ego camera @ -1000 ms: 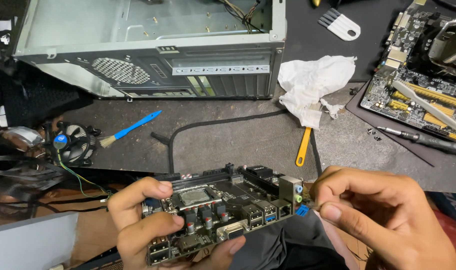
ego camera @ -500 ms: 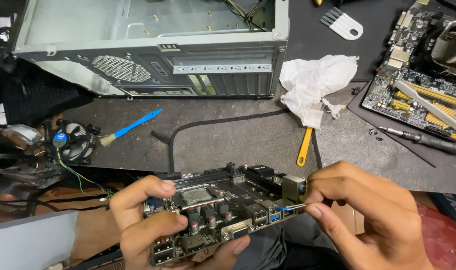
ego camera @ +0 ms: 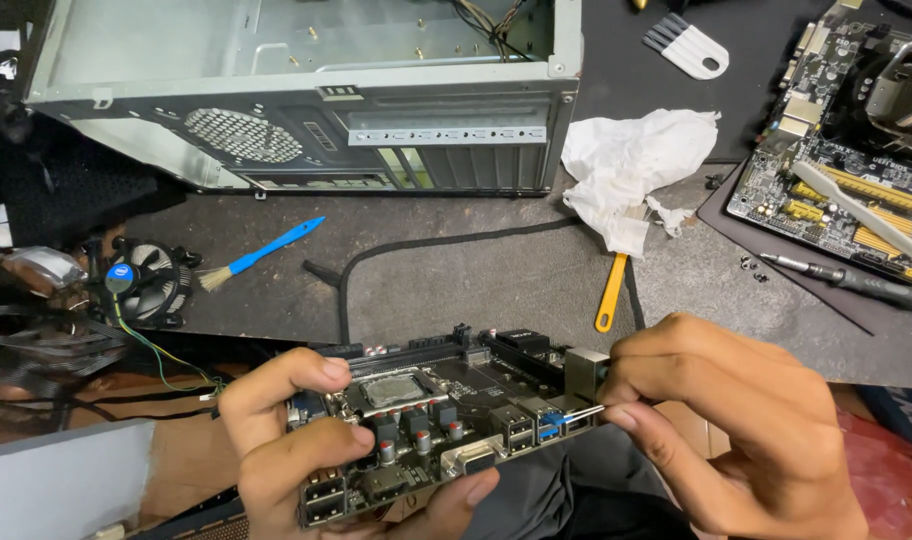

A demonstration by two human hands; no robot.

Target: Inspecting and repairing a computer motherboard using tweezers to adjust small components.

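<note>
Two hands at work, nearest the camera. The left hand (ego camera: 306, 440) is clamped round the port edge of a dark motherboard (ego camera: 446, 420), thumb on top by the bare processor socket, fingers under; the board is held tilted over the lap, off the table. The right hand (ego camera: 716, 430) is pinched shut on a thin metal tool (ego camera: 581, 417), its tip at the blue port on the board's rear edge. Step judged: picking or cleaning at that connector; the move in hand calls for a steady board and a light, straight touch. Beyond: yellow-handled tool (ego camera: 611, 295), blue brush (ego camera: 261, 255), cooler fan (ego camera: 141, 285), crumpled white cloth (ego camera: 631, 165), screwdriver (ego camera: 856, 282). Farthest: open grey computer case (ego camera: 306, 90), second motherboard (ego camera: 856, 170).
</note>
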